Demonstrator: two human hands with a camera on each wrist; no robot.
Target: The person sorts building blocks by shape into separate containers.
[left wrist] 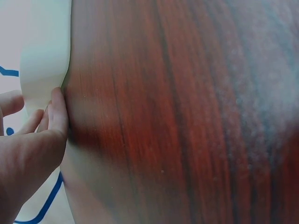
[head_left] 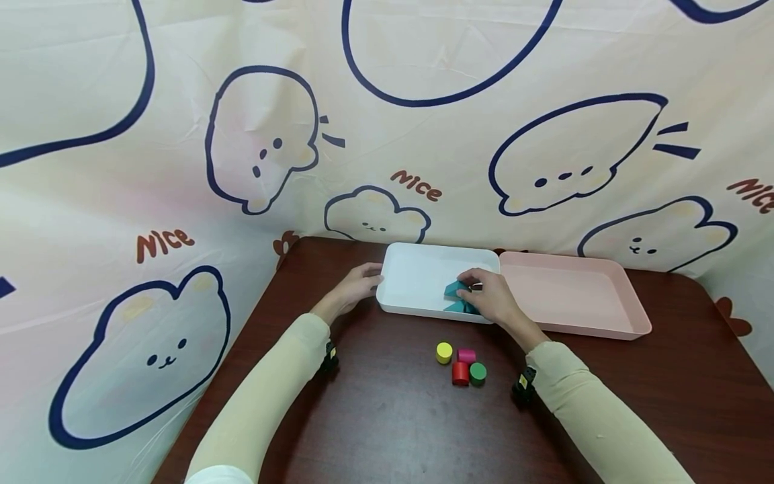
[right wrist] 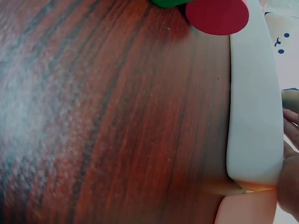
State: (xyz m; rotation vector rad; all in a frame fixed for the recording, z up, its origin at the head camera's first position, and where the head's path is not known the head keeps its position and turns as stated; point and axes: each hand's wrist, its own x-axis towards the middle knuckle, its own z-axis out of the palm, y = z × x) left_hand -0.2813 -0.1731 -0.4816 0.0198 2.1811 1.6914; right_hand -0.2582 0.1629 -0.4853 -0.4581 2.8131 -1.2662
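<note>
A shallow white tray [head_left: 417,275] lies on the brown table. My left hand [head_left: 359,288] is at its left end, fingertips against the outer wall; in the left wrist view the fingers [left wrist: 58,112] lie fairly straight along that wall. Over the tray's front right part, my right hand [head_left: 488,294] pinches a teal block [head_left: 455,289] with angled faces between thumb and fingers. Another teal piece [head_left: 455,306] shows just beneath it inside the tray, partly covered by the hand. The right wrist view catches only part of the right hand [right wrist: 290,140], beyond the tray wall, with its fingertips hidden.
A pink tray [head_left: 568,292] adjoins the white one on the right. In front of the white tray stand a yellow cylinder [head_left: 444,353], a magenta one [head_left: 466,355], a red one [head_left: 460,374] and a green one [head_left: 478,374]. A patterned cloth [head_left: 459,148] hangs behind the table.
</note>
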